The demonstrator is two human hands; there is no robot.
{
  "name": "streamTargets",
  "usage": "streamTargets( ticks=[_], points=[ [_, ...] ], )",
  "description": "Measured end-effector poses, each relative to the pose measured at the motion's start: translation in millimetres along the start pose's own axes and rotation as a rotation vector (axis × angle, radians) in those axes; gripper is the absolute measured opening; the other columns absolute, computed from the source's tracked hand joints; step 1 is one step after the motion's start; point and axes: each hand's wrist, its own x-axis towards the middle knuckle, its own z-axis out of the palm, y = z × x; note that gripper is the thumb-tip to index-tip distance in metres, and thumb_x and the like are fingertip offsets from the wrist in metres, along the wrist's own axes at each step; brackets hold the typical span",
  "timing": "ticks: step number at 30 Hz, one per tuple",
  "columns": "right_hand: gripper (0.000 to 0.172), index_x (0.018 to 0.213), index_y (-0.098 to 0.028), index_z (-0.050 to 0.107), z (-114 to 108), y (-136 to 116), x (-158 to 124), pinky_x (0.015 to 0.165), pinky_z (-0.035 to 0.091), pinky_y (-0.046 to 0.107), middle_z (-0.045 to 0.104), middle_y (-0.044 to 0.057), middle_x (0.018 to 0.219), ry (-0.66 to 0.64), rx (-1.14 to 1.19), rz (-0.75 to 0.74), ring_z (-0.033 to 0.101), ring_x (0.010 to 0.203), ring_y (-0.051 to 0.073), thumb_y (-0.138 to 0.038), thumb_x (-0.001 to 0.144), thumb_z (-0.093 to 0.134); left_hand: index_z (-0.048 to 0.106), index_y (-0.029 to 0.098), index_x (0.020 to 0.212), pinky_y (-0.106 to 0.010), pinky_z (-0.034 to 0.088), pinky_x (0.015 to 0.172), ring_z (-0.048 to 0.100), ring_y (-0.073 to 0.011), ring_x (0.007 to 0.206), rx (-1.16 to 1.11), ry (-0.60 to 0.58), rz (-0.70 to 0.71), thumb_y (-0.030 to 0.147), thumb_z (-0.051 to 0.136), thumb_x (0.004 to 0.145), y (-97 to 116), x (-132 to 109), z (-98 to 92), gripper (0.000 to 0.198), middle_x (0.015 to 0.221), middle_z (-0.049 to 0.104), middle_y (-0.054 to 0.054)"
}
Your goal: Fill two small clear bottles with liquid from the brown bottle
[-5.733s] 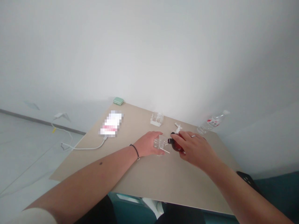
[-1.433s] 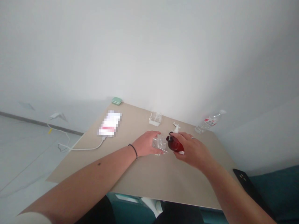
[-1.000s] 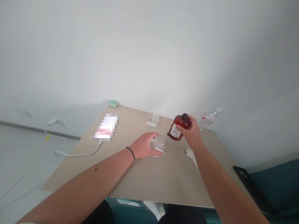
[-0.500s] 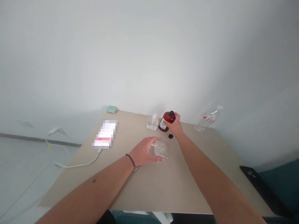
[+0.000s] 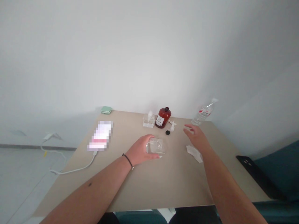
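My left hand (image 5: 140,151) is closed around the left side of a small clear box (image 5: 158,146) at the middle of the table. My right hand (image 5: 195,137) is empty, its fingers apart, to the right of the bottles and boxes. Just below it lies a crumpled white piece of paper or tissue (image 5: 194,153), partly under the wrist. A reddish-brown bottle (image 5: 163,117) with a white label stands near the wall. In front of the bottle lies a round black cap (image 5: 168,133).
Left of the bottle is another clear box (image 5: 148,120) with white tissue; at its right lies a white crumpled thing (image 5: 172,126). A clear water bottle (image 5: 204,112) stands far right. Leftward are a green case (image 5: 106,110), a blurred phone (image 5: 100,137) with a white cable, and rightward a black phone-like object (image 5: 257,174).
My right hand has let go of the brown bottle and moved right and toward me. The white paper by my right wrist has come into view. My left hand stays on the clear box.
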Motion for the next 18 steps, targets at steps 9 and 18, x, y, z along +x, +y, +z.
streamTargets(
  ticks=[9,18],
  points=[
    [0.036,0.107,-0.02,0.068,-24.5,37.6,-103.2,0.086,0.052,0.046,0.067,0.014,0.109,0.058,-0.19,0.106,0.065,0.093,0.028,-0.042,0.086,0.048,0.051,0.021,0.121,-0.047,0.048,0.096,0.061,-0.0299,0.107,0.115,0.013,-0.058,0.043,0.081,0.064,-4.5,1.6,2.6,0.068,0.115,0.065,-0.009],
    [0.042,0.122,-0.019,0.061,-12.7,35.6,-113.5,0.092,0.05,0.049,0.065,0.016,0.12,-0.009,-0.316,0.095,0.062,0.109,0.033,-0.039,0.089,0.046,0.048,0.02,0.125,-0.043,0.049,0.095,0.062,-0.0273,0.106,0.087,-0.018,-0.099,0.039,0.081,0.065,-0.5,1.5,0.3,0.071,0.115,0.065,-0.009]
  ],
)
